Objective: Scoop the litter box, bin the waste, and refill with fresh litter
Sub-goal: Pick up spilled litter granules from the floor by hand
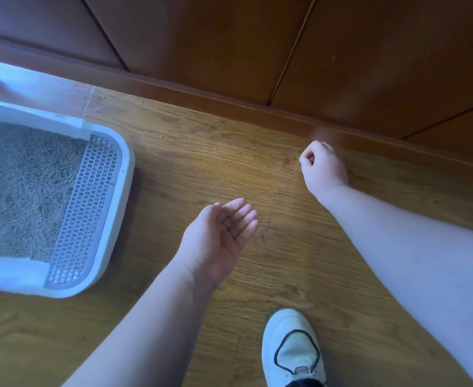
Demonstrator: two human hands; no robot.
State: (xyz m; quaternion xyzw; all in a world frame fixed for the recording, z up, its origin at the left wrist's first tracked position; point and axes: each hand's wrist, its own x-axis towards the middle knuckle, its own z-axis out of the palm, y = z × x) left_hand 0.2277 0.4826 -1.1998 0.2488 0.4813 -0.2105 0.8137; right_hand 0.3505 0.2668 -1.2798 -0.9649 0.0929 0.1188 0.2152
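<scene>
A white litter box sits on the floor at the left, filled with grey litter; a perforated grate runs along its right end. My left hand is held palm up over the floor to the right of the box, fingers straight, with a few dark litter grains lying on the fingers. My right hand hovers low near the skirting board, fingers curled down toward the floor; whether it pinches a grain cannot be seen.
Wooden floor with tiny scattered grains near the box and skirting board. Brown wooden panels rise behind. My white shoe stands at the bottom centre.
</scene>
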